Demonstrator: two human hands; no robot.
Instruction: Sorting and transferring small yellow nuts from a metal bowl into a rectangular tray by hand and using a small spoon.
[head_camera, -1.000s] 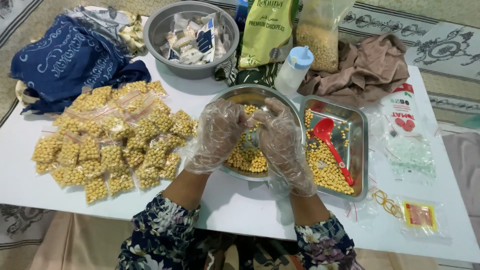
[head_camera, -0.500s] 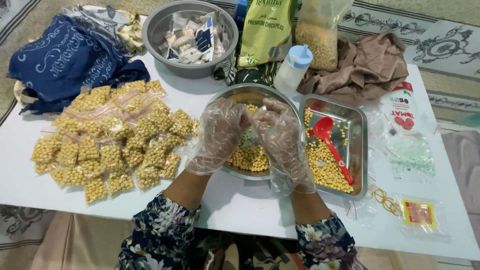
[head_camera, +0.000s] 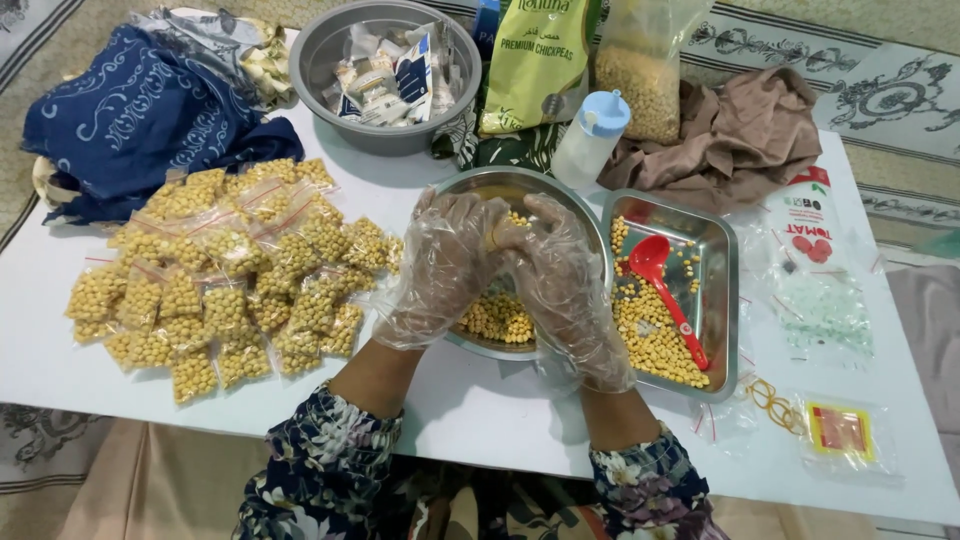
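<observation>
Both my hands wear thin clear plastic gloves and meet above a round steel bowl (head_camera: 470, 181) that holds loose yellow chickpeas (head_camera: 497, 318). My left hand (head_camera: 440, 270) and my right hand (head_camera: 565, 290) pinch together at the fingertips on what looks like a small clear bag; the fingers hide most of it. Left of the bowl lies a pile of several small sealed bags of chickpeas (head_camera: 230, 275). A square steel tray (head_camera: 722, 300) to the right holds more chickpeas and a red plastic spoon (head_camera: 662, 285).
On the white table (head_camera: 480, 410) stand a grey bowl of sachets (head_camera: 330, 50), a green chickpea pack (head_camera: 535, 60), a clear sack of chickpeas (head_camera: 640, 80) and a blue-capped bottle (head_camera: 590, 135). Blue cloth (head_camera: 140, 110) lies far left, brown cloth (head_camera: 740, 130) far right. Empty small bags (head_camera: 822, 305), rubber bands (head_camera: 770, 400) and a red-yellow packet (head_camera: 840, 432) lie right.
My hands have stayed over the round bowl, with the fingertips drawing closer together and working at the pinch. Nothing else on the table has moved.
</observation>
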